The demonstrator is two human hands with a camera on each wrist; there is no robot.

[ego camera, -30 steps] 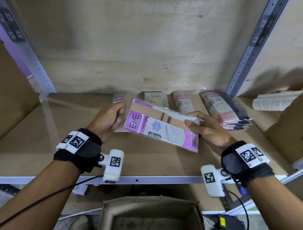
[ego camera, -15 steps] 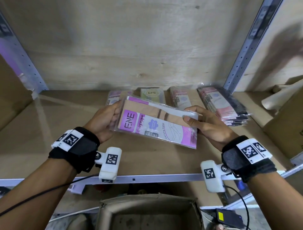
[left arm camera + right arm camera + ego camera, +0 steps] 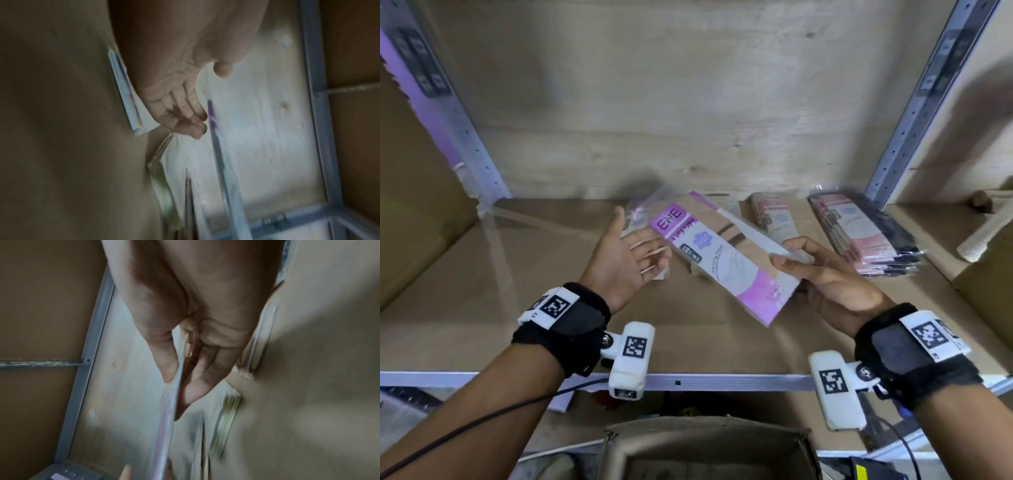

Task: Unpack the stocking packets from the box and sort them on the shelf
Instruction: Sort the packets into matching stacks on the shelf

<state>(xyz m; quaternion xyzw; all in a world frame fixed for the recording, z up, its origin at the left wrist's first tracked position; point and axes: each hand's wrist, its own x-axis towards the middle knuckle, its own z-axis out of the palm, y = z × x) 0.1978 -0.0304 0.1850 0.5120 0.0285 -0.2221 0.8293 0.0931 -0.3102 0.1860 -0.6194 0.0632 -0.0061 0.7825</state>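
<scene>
A purple and beige ENE stocking packet (image 3: 722, 253) hangs tilted above the shelf (image 3: 517, 291), its far end toward the back wall. My right hand (image 3: 822, 270) pinches its near right edge, thumb on top; the right wrist view shows the packet (image 3: 176, 386) edge-on between thumb and fingers. My left hand (image 3: 626, 253) is off the packet, palm up, fingers straight just left of its ENE end (image 3: 211, 116). On the shelf behind lie a flat packet (image 3: 640, 212) under the left hand, a small pink pile (image 3: 777, 219) and a tall pink and black stack (image 3: 866, 236). The cardboard box (image 3: 705, 448) stands below.
Perforated metal uprights (image 3: 914, 109) frame the bay on both sides, and a plywood wall (image 3: 688, 102) closes the back. A metal rail (image 3: 705, 382) edges the shelf front. A pale roll (image 3: 983, 233) lies in the bay to the right. Brown cardboard covers the shelf's left half.
My left hand has let go of the packet and opened beside it. The right hand has swung the packet so that its ENE end points toward the back of the shelf.
</scene>
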